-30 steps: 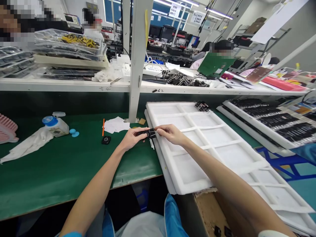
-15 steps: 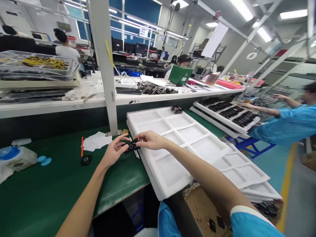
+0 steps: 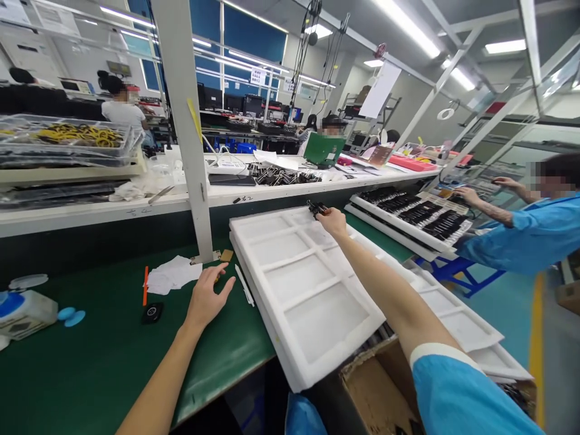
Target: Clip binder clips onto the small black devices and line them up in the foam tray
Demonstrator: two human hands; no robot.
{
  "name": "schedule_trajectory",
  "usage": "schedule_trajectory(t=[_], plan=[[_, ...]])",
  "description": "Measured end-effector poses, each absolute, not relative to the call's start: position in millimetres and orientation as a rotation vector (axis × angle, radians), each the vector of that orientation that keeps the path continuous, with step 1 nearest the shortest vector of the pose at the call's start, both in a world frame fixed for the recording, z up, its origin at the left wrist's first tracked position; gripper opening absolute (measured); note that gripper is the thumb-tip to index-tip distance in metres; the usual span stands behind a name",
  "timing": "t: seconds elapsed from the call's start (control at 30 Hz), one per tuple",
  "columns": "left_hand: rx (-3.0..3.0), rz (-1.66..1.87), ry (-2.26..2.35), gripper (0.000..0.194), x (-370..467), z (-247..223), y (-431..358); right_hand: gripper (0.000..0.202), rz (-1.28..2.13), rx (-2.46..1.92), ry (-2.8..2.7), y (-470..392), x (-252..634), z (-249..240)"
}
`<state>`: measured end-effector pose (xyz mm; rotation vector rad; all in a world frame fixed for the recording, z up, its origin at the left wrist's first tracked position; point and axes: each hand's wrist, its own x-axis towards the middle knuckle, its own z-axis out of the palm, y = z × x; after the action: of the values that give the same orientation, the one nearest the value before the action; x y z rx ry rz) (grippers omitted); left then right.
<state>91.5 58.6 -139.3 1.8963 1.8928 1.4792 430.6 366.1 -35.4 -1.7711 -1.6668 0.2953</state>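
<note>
My right hand (image 3: 334, 222) is at the far corner compartment of the white foam tray (image 3: 267, 266). Its fingers are closed on a small black part (image 3: 317, 208) with shiny metal bits, against similar parts there; the fingertips partly hide it. My left hand (image 3: 209, 297) hovers over the green mat, fingers apart and holding nothing. A white pen-like stick (image 3: 244, 285) lies to its right along the tray's edge. To its left rests a black square piece with a round mark (image 3: 153, 312).
White paper scraps (image 3: 174, 275) and an orange stick (image 3: 145, 286) lie by the white post (image 3: 193, 133). A blue-lidded bottle (image 3: 27, 311) lies far left. A cardboard box (image 3: 376, 386) stands below the tray. At right, a co-worker in blue (image 3: 530, 235) sits behind a filled tray (image 3: 403, 223).
My right hand has moved from beside my left hand to the tray's far corner. The black device both hands held has left my left hand, whose fingers have spread.
</note>
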Motion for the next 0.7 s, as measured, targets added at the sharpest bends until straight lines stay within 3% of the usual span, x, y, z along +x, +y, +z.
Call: schedule_trajectory(t=[0.37,0.7], plan=[[1.970,1.476,1.921,0.036,88.1,-142.9,59.6,0.033,-0.153,-1.822,-1.898,410.4,425.6,-70.6],[2.014,1.581,1.935,0.030,80.0,-143.8,58.8,0.050,-0.231,-1.837,-1.908,346.8,461.1,-39.7]])
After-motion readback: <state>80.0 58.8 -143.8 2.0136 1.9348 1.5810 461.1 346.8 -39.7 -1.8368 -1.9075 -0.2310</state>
